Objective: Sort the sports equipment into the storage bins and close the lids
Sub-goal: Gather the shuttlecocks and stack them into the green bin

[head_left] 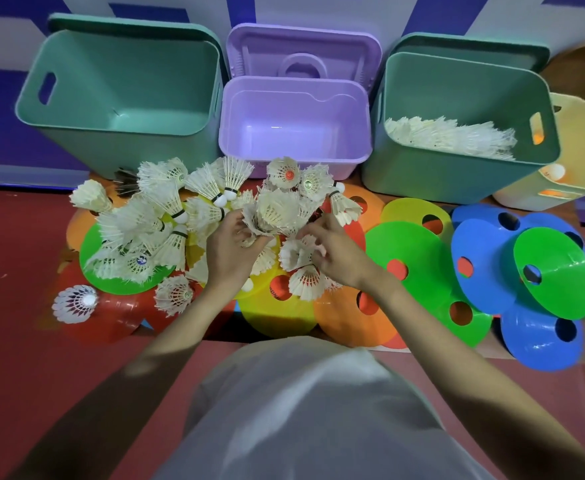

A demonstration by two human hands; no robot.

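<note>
Head view: fingers [246,233] buried among shuttlecocks [277,213]

Four open storage bins [121,98] stand in a row at twelve o'clock, lids [303,50] propped behind them. Shuttlecocks [450,136] lie in the third bin from the left. Before the bins, loose shuttlecocks [166,216] rest on overlapping disc cones [405,258] spread across the floor [14,271] from nine to three o'clock.
</note>
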